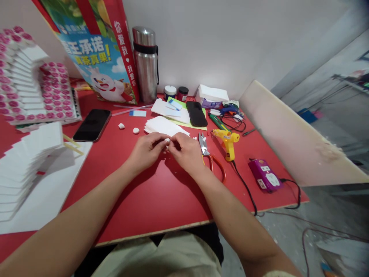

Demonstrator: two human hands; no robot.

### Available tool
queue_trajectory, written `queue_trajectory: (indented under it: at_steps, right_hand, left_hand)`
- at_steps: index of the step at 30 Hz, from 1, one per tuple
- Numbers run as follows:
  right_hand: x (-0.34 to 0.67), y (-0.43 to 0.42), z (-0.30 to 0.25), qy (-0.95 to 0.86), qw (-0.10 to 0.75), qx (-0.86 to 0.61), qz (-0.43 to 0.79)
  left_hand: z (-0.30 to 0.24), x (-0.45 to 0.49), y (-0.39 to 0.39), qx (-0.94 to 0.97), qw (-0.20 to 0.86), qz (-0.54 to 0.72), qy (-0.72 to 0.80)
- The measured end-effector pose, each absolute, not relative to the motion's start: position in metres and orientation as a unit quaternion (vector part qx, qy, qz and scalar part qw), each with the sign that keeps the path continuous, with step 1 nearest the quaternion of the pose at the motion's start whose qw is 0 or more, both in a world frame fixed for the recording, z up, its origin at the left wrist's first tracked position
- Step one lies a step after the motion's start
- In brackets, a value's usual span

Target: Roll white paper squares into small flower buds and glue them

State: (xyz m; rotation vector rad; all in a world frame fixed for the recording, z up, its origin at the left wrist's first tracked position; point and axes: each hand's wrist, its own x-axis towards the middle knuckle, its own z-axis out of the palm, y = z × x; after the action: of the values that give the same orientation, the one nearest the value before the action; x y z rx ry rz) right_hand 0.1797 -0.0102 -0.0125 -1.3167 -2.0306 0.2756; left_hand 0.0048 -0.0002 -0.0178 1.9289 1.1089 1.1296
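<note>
Both hands meet above the red table (161, 204). My left hand (146, 151) and my right hand (187, 152) pinch a small white piece (167, 141) between thumbs and fingertips; its kind is mostly hidden. Just behind them lies a stack of white paper (165, 125). To the left rest two small white lumps, one angular (121, 125) and one rounder (136, 130). Orange-handled scissors (203, 144) lie beside my right hand, their handles partly behind my forearm. A yellow glue gun (227, 141) is further right.
A folded white fan-like structure (29, 165) and a phone (92, 125) occupy the left. At the back stand a steel flask (146, 73) and a printed bag (98, 54). A purple power socket (265, 176) with cables sits near the right edge; another phone (196, 114) lies behind the scissors.
</note>
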Motion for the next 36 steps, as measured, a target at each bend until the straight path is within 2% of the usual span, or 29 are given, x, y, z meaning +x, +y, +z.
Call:
queue_trajectory:
  at_steps: [3, 5, 8, 11, 15, 20, 26, 36]
  right_hand:
    - [0.179, -0.010, -0.013, -0.789, 0.343, -0.499, 0.103]
    - [0.179, -0.009, -0.013, -0.769, 0.378, -0.493, 0.151]
    - [0.179, -0.006, -0.010, -0.664, 0.428, -0.510, 0.340]
    - [0.179, -0.003, -0.005, -0.520, 0.425, -0.505, 0.542]
    - [0.179, -0.003, 0.001, -0.406, 0.428, -0.452, 0.669]
    - [0.179, -0.006, 0.005, -0.363, 0.430, -0.422, 0.711]
    - [0.179, -0.006, 0.006, -0.366, 0.434, -0.411, 0.714]
    - [0.182, -0.006, 0.006, -0.398, 0.449, -0.371, 0.709]
  left_hand:
    - [-0.018, 0.004, 0.000, 0.730, 0.314, 0.439, 0.419]
    - [-0.018, 0.002, 0.001, 0.736, 0.300, 0.449, 0.408]
    - [-0.017, 0.002, 0.002, 0.744, 0.276, 0.475, 0.381]
    - [-0.018, 0.002, 0.001, 0.749, 0.247, 0.490, 0.370]
    - [-0.020, 0.004, -0.002, 0.746, 0.232, 0.496, 0.379]
    - [-0.022, 0.005, -0.003, 0.727, 0.269, 0.512, 0.369]
    - [-0.022, 0.006, 0.001, 0.678, 0.383, 0.522, 0.349]
    - [-0.010, 0.002, 0.000, 0.654, 0.403, 0.528, 0.362]
